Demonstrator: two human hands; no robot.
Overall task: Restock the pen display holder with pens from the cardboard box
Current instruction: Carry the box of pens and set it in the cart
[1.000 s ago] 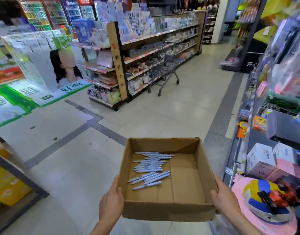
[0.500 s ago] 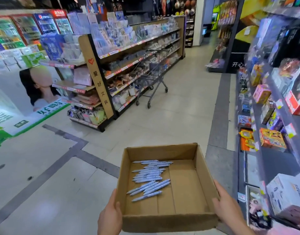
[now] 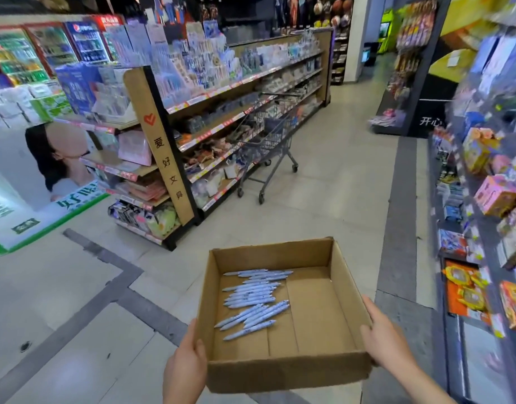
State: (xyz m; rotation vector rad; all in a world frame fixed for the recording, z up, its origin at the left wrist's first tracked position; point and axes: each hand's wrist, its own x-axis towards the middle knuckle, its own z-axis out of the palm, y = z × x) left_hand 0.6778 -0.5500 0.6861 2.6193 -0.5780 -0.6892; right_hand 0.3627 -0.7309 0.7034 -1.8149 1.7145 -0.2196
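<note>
I carry an open, shallow cardboard box [image 3: 315, 371] in front of me over the shop floor. Several light blue pens [image 3: 252, 298] lie loose on its bottom, toward the left half. My left hand [image 3: 185, 364] grips the box's near left corner. My right hand [image 3: 386, 344] grips its right wall near the front. On top of the stationery shelf at the left stand clear pen display holders [image 3: 175, 80], blurred and far from the box.
A stationery shelf unit [image 3: 169, 158] runs along the left of the aisle. A grey shopping cart [image 3: 268, 141] stands beside it. Toy shelves [image 3: 490, 199] line the right side. The tiled aisle floor [image 3: 338, 193] runs ahead between them.
The view has swung right and forward down the aisle. The stationery shelf and cart are closer and more central. Both hands keep their grip on the box.
</note>
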